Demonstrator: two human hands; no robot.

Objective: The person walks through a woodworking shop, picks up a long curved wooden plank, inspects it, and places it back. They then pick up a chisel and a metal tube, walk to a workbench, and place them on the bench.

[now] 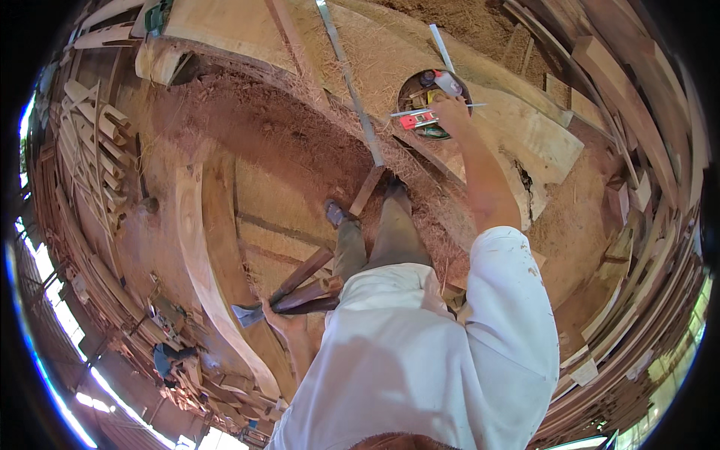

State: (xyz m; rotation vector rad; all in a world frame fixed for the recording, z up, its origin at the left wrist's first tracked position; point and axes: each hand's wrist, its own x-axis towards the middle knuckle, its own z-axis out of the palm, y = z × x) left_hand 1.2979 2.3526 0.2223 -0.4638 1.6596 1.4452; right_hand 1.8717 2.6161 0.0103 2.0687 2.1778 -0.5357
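My right hand (450, 111) reaches into a round dark container (403, 84) that stands on a wide plank. Inside are a red spirit level (417, 120), a white bottle (448, 84) and a small yellow thing (433, 95). A thin pale rod (480, 104) crosses the container beneath this hand, whose fingertips are hidden. Low by my left side, my left hand (285, 321) is closed around a wooden-handled tool with a blue-grey metal head (248, 315). Dark wooden pieces (301, 274) lie close against it, and its exact kind is not clear.
A long metal straightedge (349, 79) lies over the plank (225, 30), with a short pale strip (441, 46) beyond. Reddish sawdust (247, 150) covers the ground around my feet. A curved board (196, 247) lies at left; stacked timber (630, 97) lines the right.
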